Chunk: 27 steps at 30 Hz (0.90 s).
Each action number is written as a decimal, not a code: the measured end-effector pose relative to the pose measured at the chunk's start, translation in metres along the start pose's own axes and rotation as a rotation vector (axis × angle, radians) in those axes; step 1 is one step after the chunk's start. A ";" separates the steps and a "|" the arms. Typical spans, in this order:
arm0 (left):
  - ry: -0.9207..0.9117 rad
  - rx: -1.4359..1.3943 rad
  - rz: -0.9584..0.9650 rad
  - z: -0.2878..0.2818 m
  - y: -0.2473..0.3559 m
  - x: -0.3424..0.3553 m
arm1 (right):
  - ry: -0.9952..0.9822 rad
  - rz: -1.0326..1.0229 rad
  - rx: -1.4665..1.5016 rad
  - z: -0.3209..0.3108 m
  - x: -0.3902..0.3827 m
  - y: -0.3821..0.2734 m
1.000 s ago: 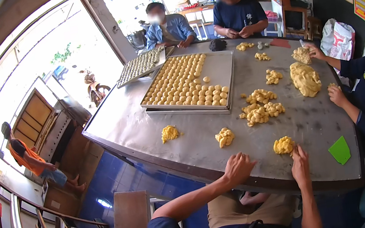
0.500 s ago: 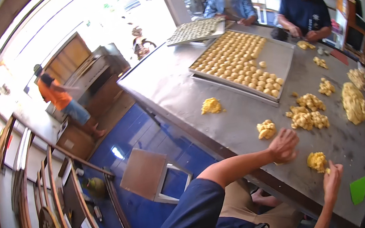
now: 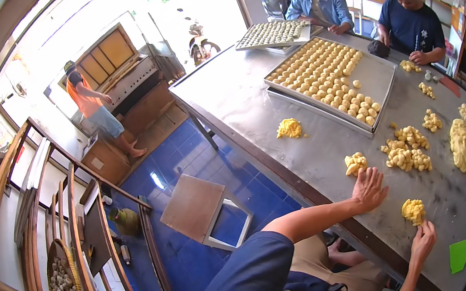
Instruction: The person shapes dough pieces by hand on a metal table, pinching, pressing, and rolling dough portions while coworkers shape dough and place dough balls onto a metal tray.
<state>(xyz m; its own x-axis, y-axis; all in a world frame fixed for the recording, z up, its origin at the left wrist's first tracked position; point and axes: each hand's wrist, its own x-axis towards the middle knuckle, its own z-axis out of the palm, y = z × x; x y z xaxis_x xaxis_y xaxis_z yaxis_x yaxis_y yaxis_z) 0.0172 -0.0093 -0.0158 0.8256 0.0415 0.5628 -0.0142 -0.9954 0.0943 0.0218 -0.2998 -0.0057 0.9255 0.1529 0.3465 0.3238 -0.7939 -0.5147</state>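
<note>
My left hand (image 3: 369,189) lies palm down over the metal table, its fingers stretched out and slightly spread. Its fingertips are close to a heap of pale dough pieces (image 3: 356,163); whatever is under the palm is hidden. My right hand (image 3: 423,240) is at the near edge of a crumbly yellow mound (image 3: 413,211), fingers curled together with the tips against it. What those fingers pinch, if anything, is too small to make out. Farther in are more clusters of dough pieces (image 3: 405,150) and a long slab of dough (image 3: 463,145).
A large tray (image 3: 381,71) holds rows of round dough balls; another filled tray (image 3: 273,33) stands behind it. A green card (image 3: 459,256) lies near the right front. Co-workers sit around the far and right sides. A stool (image 3: 194,206) and wooden racks are to the left.
My left hand has gone from cupped to flattened and outstretched. My right hand's fingertips have met the yellow mound's edge. The whole view has shifted, and the worker at the left has turned somewhat.
</note>
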 end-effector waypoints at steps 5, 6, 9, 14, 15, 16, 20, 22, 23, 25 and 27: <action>-0.271 0.139 0.084 -0.045 0.003 -0.045 | -0.132 -0.170 -0.196 -0.004 0.015 0.008; -0.146 0.084 0.056 -0.044 0.002 -0.054 | -0.206 -0.210 -0.245 -0.009 0.018 0.006; -0.285 -0.159 -0.281 -0.062 0.007 -0.045 | -0.068 -0.203 -0.073 -0.024 0.019 0.031; -0.139 -0.722 -0.442 -0.070 0.002 -0.040 | -0.174 0.008 -0.116 -0.022 -0.028 0.009; -0.156 -0.951 -0.575 -0.073 0.005 -0.038 | -0.208 -0.031 -0.153 -0.029 -0.038 -0.008; -0.133 -1.005 -0.605 -0.070 0.008 -0.038 | -0.214 -0.069 -0.163 -0.034 -0.045 -0.021; -0.234 -1.095 -0.569 -0.056 0.031 -0.026 | -0.235 -0.123 -0.030 -0.050 -0.038 -0.043; -0.391 -1.184 -0.572 -0.062 0.052 -0.017 | -0.079 -0.143 0.137 -0.046 -0.035 -0.067; -0.404 -1.187 -0.558 -0.061 0.062 -0.018 | -0.021 -0.130 0.238 -0.039 -0.034 -0.080; -0.409 -1.316 -0.432 -0.055 0.081 -0.022 | 0.012 -0.099 0.333 -0.025 -0.030 -0.105; -0.378 -1.347 -0.427 -0.045 0.074 -0.028 | 0.089 -0.135 0.297 -0.017 -0.025 -0.115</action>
<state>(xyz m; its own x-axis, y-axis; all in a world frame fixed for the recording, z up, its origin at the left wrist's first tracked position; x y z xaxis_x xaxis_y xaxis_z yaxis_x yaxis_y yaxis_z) -0.0322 -0.0802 0.0124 0.9950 0.0706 0.0712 -0.0660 -0.0732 0.9951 -0.0418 -0.2223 0.0585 0.8540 0.1828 0.4871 0.4973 -0.5622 -0.6608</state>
